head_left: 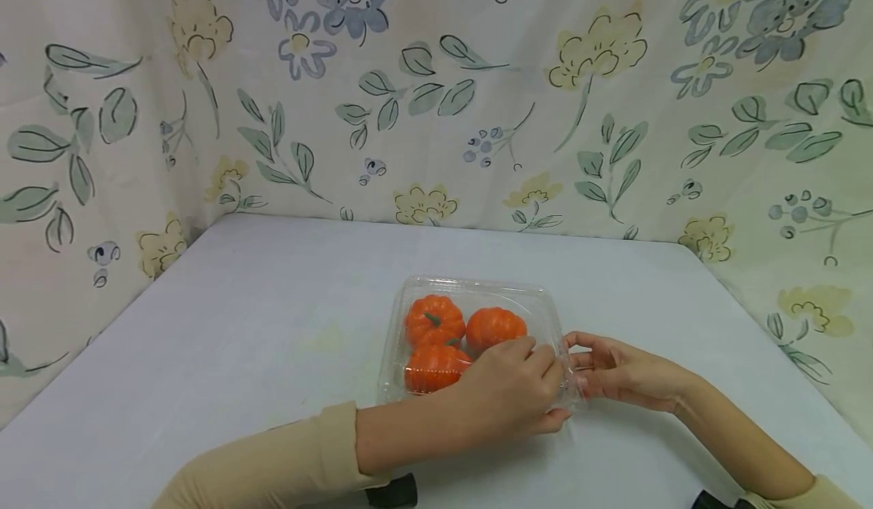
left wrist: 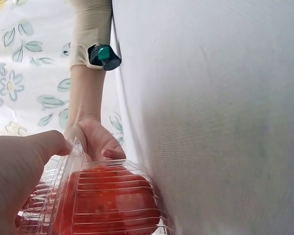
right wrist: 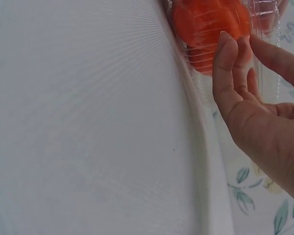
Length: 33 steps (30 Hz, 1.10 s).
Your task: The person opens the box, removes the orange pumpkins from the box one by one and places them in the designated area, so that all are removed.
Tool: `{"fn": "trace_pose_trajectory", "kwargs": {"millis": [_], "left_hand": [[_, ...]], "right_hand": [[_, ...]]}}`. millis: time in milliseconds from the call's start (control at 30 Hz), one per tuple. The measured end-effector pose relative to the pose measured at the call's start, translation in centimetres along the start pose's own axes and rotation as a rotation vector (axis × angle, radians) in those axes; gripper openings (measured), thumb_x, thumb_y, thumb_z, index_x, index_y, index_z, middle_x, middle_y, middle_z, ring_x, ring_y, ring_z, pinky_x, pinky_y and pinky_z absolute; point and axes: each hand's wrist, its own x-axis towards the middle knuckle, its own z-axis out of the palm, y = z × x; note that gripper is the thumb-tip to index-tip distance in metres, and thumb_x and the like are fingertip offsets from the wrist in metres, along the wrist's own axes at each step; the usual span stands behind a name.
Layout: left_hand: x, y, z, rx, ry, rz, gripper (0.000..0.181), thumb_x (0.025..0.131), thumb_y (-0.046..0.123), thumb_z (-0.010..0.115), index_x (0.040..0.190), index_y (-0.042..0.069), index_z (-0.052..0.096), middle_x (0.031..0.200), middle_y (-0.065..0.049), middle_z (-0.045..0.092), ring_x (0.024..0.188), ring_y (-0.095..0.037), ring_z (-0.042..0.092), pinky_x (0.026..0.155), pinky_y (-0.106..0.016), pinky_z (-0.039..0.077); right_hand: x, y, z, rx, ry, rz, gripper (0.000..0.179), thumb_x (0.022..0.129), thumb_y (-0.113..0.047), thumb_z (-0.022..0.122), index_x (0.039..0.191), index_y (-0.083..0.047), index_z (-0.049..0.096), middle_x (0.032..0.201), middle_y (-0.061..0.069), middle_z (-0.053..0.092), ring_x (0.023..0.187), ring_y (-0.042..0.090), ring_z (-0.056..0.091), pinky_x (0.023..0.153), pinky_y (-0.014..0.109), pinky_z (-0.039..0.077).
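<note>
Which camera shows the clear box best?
The head camera: it looks down on the box, showing most of its outline, though the left hand covers part. The left wrist camera shows a ridged side close up; the right wrist camera shows only a piece at the top.

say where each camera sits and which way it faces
Head: on the head, facing forward and down at the clear plastic clamshell of orange pumpkins; left hand, right hand, sleeves show.
Left wrist: on that wrist, facing the clamshell's side; left hand near, right hand beyond.
Right wrist: on that wrist, facing the clamshell; right hand near.
Both wrist views share clamshell and right hand.
</note>
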Motion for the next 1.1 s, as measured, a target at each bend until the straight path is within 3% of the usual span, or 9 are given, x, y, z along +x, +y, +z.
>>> {"fn": "trace_pose_trajectory", "kwargs": {"millis": [200, 700, 933, 1100], "left_hand": [[0.1, 0.1, 0.0, 0.036, 0.008, 0.010, 0.047, 0.097, 0.063, 0.061, 0.109, 0.022, 0.080, 0.092, 0.012, 0.071, 0.077, -0.004, 0.063, 0.074, -0.012, 0.055], [0.3, 0.1, 1.1, 0.154, 0.169, 0.049, 0.040, 0.092, 0.064, 0.063, 0.078, 0.028, 0.069, 0.074, 0.014, 0.062, 0.063, -0.002, 0.058, 0.063, -0.012, 0.052], [0.4, 0.3, 1.5, 0.159, 0.254, 0.037, 0.035, 0.090, 0.057, 0.065, 0.072, 0.028, 0.065, 0.071, 0.013, 0.062, 0.062, -0.003, 0.059, 0.061, -0.013, 0.052], [0.3, 0.2, 1.5, 0.144, 0.271, 0.032, 0.033, 0.089, 0.056, 0.068, 0.073, 0.027, 0.066, 0.072, 0.013, 0.063, 0.063, -0.004, 0.060, 0.062, -0.014, 0.052]], "right_hand": [[0.1, 0.1, 0.1, 0.019, -0.025, -0.013, 0.042, 0.107, 0.004, 0.045, 0.139, -0.022, 0.046, 0.131, 0.005, 0.061, 0.115, 0.017, 0.064, 0.102, 0.030, 0.055], [0.4, 0.3, 0.2, 0.090, -0.060, -0.055, 0.045, 0.104, 0.011, 0.046, 0.136, -0.021, 0.047, 0.125, 0.001, 0.067, 0.109, 0.012, 0.068, 0.098, 0.027, 0.056], [0.6, 0.4, 0.4, 0.097, -0.077, -0.105, 0.045, 0.102, 0.014, 0.045, 0.134, -0.019, 0.047, 0.124, 0.001, 0.068, 0.109, 0.012, 0.069, 0.097, 0.027, 0.057], [0.6, 0.2, 0.7, 0.090, -0.077, -0.111, 0.043, 0.103, 0.014, 0.045, 0.131, -0.018, 0.046, 0.121, 0.000, 0.069, 0.106, 0.010, 0.069, 0.095, 0.025, 0.057]]}}
